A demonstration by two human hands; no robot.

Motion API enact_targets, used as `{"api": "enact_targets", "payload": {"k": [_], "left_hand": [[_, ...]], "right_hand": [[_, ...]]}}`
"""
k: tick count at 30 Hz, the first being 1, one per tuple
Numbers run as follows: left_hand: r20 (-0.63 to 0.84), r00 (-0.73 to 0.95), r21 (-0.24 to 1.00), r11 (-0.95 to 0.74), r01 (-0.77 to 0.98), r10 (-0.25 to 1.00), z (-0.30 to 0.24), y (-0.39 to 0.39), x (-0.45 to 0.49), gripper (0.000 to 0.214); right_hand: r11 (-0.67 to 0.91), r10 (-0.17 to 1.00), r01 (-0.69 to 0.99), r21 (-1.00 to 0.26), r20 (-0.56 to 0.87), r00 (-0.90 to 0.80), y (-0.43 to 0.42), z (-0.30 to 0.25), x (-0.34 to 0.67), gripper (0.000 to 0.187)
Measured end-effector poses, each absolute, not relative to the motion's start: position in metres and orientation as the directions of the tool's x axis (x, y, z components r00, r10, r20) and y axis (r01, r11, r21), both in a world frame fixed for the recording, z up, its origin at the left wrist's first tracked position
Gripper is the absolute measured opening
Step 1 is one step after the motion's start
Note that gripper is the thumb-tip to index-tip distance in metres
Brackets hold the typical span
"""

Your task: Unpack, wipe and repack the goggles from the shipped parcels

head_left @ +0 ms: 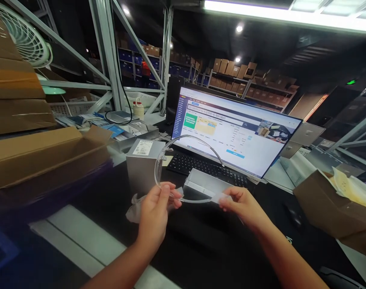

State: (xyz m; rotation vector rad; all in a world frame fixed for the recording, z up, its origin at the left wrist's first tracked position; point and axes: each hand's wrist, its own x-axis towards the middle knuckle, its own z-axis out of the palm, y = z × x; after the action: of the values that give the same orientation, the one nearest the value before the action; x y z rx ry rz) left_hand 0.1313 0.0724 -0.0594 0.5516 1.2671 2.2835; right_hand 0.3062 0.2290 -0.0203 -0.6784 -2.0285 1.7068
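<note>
A clear, glossy tube-like loop (157, 170) is held up over the dark desk. My left hand (155, 210) has its thumb and fingers closed on the loop's left side, and crumpled translucent wrap (135, 208) shows beside that hand. With thumb and fingertips, my right hand (241, 204) pinches a small whitish, see-through piece (217, 197) at the loop's lower right; whether it is a tag or wrapping, I cannot tell. Behind the loop stands a grey box (143, 164) with a white label. A silver box part (205, 182) lies in front of the keyboard (195, 164).
A monitor (231, 132) stands behind the keyboard. On the left is an open cardboard box (50, 156) below a fan (29, 38). At right are a mouse (293, 216) and a brown box (330, 204) with wrapping inside. Metal rack posts (106, 48) rise at the back left.
</note>
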Motion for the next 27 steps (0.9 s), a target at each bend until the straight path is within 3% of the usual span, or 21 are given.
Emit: {"api": "enact_targets", "payload": {"k": [11, 16, 19, 23, 27], "left_hand": [[0.121, -0.802, 0.881, -0.436, -0.185, 0.585, -0.062, 0.075, 0.136, 0.035], [0.122, -0.803, 0.881, -0.437, -0.184, 0.584, -0.060, 0.075, 0.138, 0.035], [0.117, -0.798, 0.879, -0.435, -0.193, 0.592, -0.060, 0.073, 0.137, 0.035], [0.107, -0.789, 0.882, -0.423, -0.205, 0.605, -0.060, 0.071, 0.138, 0.035], [0.097, -0.788, 0.892, -0.404, -0.202, 0.608, -0.061, 0.069, 0.140, 0.036]], "right_hand": [[0.476, 0.474, 0.092, -0.875, 0.167, -0.864, 0.228, -0.032, 0.331, 0.041], [0.546, 0.444, 0.085, -0.834, 0.202, -0.873, 0.227, -0.032, 0.329, 0.037], [0.574, 0.532, 0.129, -0.809, 0.247, -0.810, 0.230, -0.028, 0.334, 0.038], [0.560, 0.731, 0.201, -0.804, 0.365, -0.576, 0.236, -0.021, 0.345, 0.036], [0.541, 0.776, 0.163, -0.825, 0.415, -0.475, 0.235, -0.019, 0.345, 0.033]]}}
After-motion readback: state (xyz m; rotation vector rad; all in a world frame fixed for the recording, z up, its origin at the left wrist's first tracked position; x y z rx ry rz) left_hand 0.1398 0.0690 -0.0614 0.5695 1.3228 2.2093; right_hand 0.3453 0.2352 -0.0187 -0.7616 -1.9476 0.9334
